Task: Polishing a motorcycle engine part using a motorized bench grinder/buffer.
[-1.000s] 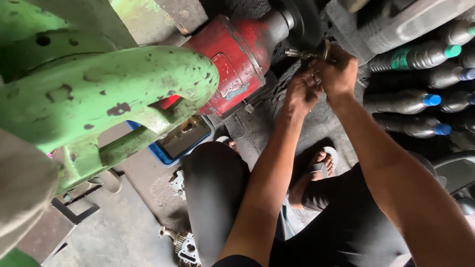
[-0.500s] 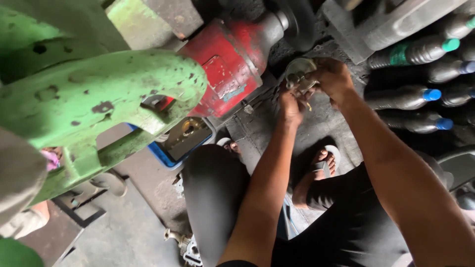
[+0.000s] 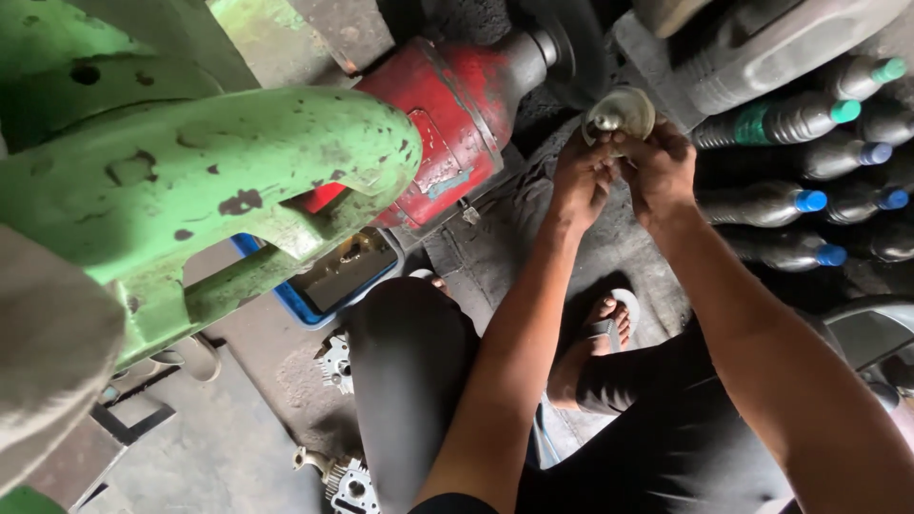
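Observation:
Both hands hold one small round metal part [image 3: 620, 112], pale and dish-shaped, raised in front of me. My left hand [image 3: 581, 177] pinches its lower left edge. My right hand [image 3: 661, 168] grips its lower right side. The part sits just below the dark wheel [image 3: 571, 49] on the shaft of a red motor [image 3: 447, 114]. My knees and a foot in a sandal [image 3: 600, 335] are below my arms.
A big green machine arm [image 3: 190, 181] fills the left. A blue tray [image 3: 338, 281] lies under it. Dark bottles with blue and green caps [image 3: 800, 200] are stacked at the right. Metal engine parts [image 3: 335, 362] lie on the grey floor.
Both hands have drawn back slightly from the wheel, and the round metal part is now turned with its dished face toward me. The view has shifted a little.

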